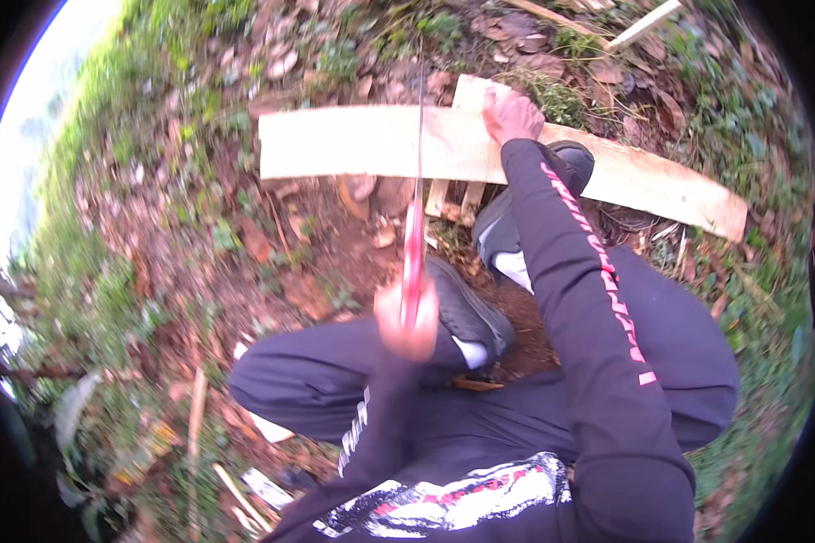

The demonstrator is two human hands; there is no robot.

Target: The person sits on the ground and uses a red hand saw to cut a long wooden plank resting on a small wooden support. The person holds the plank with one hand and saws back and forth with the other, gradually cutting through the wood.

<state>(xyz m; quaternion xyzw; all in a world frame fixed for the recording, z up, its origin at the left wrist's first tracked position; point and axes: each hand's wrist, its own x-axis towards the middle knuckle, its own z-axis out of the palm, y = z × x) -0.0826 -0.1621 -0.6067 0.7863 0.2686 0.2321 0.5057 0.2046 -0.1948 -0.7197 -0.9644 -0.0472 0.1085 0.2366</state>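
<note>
A long pale wooden board (344, 143) lies crosswise in front of me, its right half bent by the lens. My left hand (407, 321) is closed around the red handle of a handsaw (414, 258) and is smeared by motion. Seen nearly edge-on, the thin blade points away from me and crosses the board left of its middle. My right hand (514, 118) presses on the board's far edge, fingers curled over a short wood piece (473, 92) that sticks out there. The toe of one dark shoe (570, 163) rests on the board beside my right wrist.
Smaller wood pieces (453, 199) show beneath the board. My other shoe (462, 312) is close to the saw hand. Thin wood offcuts (643, 25) lie at the far right, and more strips (244, 498) at the lower left. Dry leaves and grass cover the sloping ground.
</note>
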